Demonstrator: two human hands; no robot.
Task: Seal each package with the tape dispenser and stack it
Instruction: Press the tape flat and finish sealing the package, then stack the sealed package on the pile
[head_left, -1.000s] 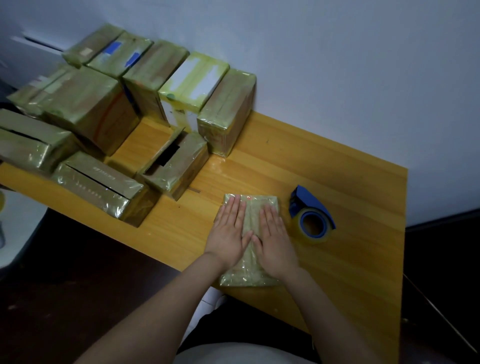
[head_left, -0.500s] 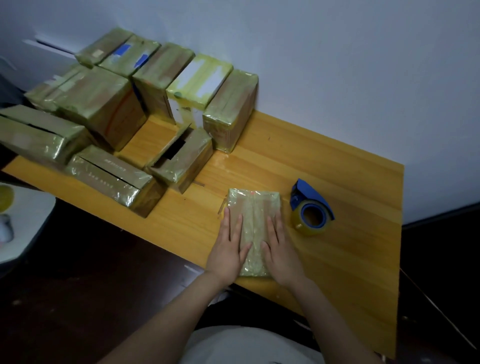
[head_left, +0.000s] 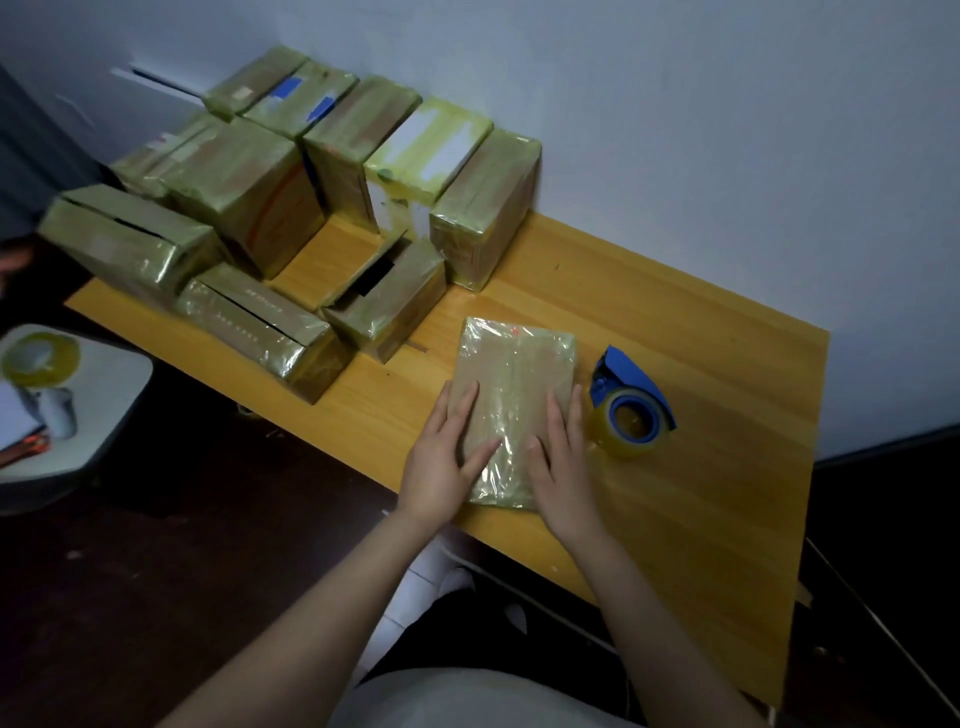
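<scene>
A flat package (head_left: 514, 374) wrapped in shiny tape lies on the wooden table (head_left: 701, 364) near its front edge. My left hand (head_left: 447, 462) lies flat on the package's near left part, thumb across the top, fingers along the left side. My right hand (head_left: 561, 457) presses flat on its near right part, fingers straight along the right edge. A blue tape dispenser (head_left: 631, 410) with a clear roll stands on the table just right of the package, close to my right fingers.
Several tape-wrapped boxes (head_left: 249, 197) crowd the table's left and back by the wall (head_left: 675, 130); an open-flapped box (head_left: 384, 296) sits nearest the package. A white stool (head_left: 104, 395) at the left carries a tape roll (head_left: 39, 358).
Both hands slid back toward me along the package and spread apart to its two sides. The package and the dispenser stayed in place.
</scene>
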